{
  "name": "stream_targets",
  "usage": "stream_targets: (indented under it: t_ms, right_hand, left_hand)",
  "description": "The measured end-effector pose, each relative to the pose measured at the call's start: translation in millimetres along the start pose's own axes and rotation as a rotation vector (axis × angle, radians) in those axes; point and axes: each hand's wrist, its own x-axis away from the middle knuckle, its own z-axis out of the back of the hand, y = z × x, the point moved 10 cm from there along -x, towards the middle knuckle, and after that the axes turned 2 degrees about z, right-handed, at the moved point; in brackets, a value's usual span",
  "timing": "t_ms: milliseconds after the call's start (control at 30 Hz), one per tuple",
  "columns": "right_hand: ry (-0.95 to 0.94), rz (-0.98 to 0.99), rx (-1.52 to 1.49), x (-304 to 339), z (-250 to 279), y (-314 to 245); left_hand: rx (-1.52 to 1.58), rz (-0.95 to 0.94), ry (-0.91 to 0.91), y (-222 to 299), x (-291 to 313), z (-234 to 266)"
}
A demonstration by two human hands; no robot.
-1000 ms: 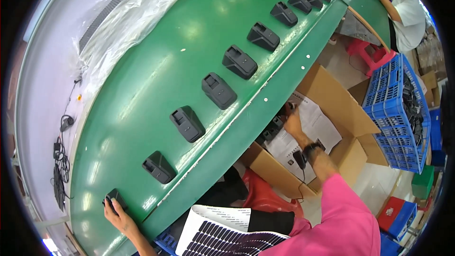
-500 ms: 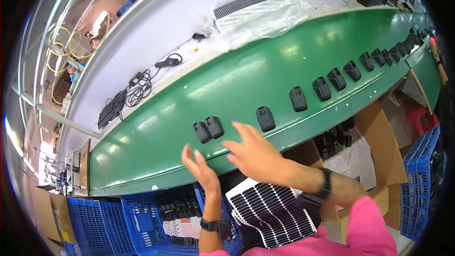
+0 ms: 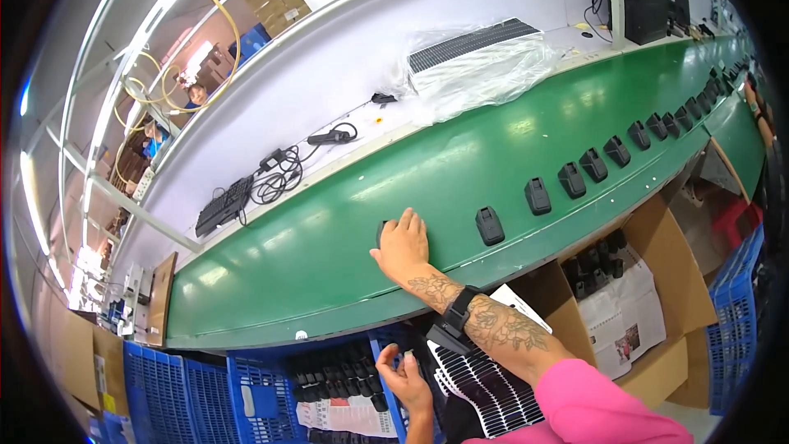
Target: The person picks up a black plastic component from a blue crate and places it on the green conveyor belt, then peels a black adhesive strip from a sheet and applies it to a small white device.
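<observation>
My right hand (image 3: 403, 248) reaches over the green work surface and closes over a small black plastic unit (image 3: 380, 233). Only the unit's left edge shows beside the fingers; whether a second one is under the palm is hidden. Lower down, my left hand (image 3: 408, 381) is held palm up, fingers curled but apart, with nothing in it, beside a blue crate (image 3: 255, 390). A white sheet of black stickers (image 3: 493, 390) lies over my lap, partly under my right forearm. To the right of my right hand stands another black unit (image 3: 489, 226).
Several more black units (image 3: 538, 196) run in a row to the far right. Cables (image 3: 275, 185) and a plastic-wrapped stack of sheets (image 3: 485, 62) lie on the back ledge. Below the edge, a cardboard box (image 3: 666, 288) and the blue crate hold black units.
My right hand has moved onto the pair of black units and now covers them. My left hand has dropped from the table edge toward my lap. The view has shifted.
</observation>
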Motion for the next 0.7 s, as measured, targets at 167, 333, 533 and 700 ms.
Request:
stream_targets:
  t_ms: [167, 333, 533, 700]
  right_hand:
    - [0.068, 0.0, -0.137, 4, 3, 14]
    - [0.007, -0.076, -0.175, 15, 13, 30]
    - [0.105, 0.0, -0.095, 7, 10, 25]
    - [-0.185, 0.167, -0.355, 21, 31, 33]
  left_hand:
    - [0.001, 0.011, 0.018, -8, 3, 6]
    - [-0.041, 0.046, 0.001, -20, 8, 10]
    - [-0.065, 0.04, -0.025, -12, 10, 1]
    - [-0.215, -0.147, -0.051, 6, -2, -16]
